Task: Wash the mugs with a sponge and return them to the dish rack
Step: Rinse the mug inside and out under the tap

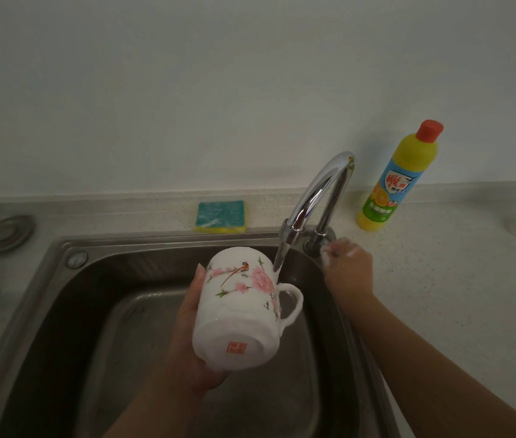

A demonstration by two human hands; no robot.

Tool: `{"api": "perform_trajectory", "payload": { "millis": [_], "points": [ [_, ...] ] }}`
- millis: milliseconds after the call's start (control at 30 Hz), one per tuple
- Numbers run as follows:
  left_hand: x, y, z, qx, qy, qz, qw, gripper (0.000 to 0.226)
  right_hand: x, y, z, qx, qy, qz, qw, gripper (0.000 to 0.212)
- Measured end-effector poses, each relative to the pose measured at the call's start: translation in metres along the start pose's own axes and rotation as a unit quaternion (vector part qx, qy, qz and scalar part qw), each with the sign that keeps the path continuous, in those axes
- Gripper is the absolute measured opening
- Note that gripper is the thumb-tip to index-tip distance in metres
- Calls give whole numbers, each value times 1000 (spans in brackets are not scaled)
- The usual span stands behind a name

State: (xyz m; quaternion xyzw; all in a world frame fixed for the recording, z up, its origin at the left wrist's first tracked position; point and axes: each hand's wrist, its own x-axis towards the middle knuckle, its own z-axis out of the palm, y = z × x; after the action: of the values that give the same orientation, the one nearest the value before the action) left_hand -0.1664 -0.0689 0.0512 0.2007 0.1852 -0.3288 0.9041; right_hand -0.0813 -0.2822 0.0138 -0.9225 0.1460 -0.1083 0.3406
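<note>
Plainly, the left grip [184,330] is wrapped round the mug [241,311], cupping its left side and underside, and holds it over the sink [61,279] at the centre of the frame. The mug lies tipped over. Its base with the red stamp faces me at lower centre and its mouth points away toward the back of the basin, so its long axis runs up the frame from lower centre. Its handle sticks out to the right. Water from the tap [313,197] strikes the mug's wall just beside that handle. The right grip [348,270], with foam on its knuckles, is down at the tap's base at centre right; whether its fingers close on the lever I cannot tell.

What worries me is that the mug looks slick with suds and only one grip carries it. It could slide out and knock against the steel basin, or its rim could clip the spout just above. Since the stream hits the outside wall, water may splash onto the worktop [440,279] near the detergent bottle [398,175]. The sponge [220,216] sits on the ledge behind the sink.
</note>
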Motion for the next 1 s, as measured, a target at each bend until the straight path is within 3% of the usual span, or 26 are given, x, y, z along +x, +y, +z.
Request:
{"api": "perform_trajectory", "payload": {
  "millis": [167,300,400,533,600,667,733,800,900,967,1000],
  "points": [
    [4,1,1,6,4,14,1000,84,-19,-11,1,-25,-1,8,1000,19],
    [6,3,12,10,2,30,1000,76,-53,-30,-11,133,-39,52,989,17],
    [10,5,20,27,41,54,997,53,-75,-46,-23,266,-104,68,956,19],
    [21,3,32,86,76,83,990,51,-82,-63,-24,366,-184,161,898,18],
    [24,-1,37,126,97,94,983,49,-79,-69,-25,420,-205,249,848,23],
    [27,-5,41,165,134,135,968,57,-80,-69,-23,460,-209,268,821,29],
    [30,-9,44,233,168,195,938,57,-82,-69,-20,450,-203,234,837,46],
    [32,-12,48,287,208,222,908,38,-84,-71,-19,412,-201,213,863,70],
    [35,-13,48,317,234,231,889,32,-79,-74,-20,321,-183,183,911,51],
    [39,-14,44,350,232,252,872,44,-72,-73,-20,322,-201,206,902,54],
    [41,-14,42,376,230,273,855,46,-70,-72,-18,362,-217,233,876,61]
  ]
}}
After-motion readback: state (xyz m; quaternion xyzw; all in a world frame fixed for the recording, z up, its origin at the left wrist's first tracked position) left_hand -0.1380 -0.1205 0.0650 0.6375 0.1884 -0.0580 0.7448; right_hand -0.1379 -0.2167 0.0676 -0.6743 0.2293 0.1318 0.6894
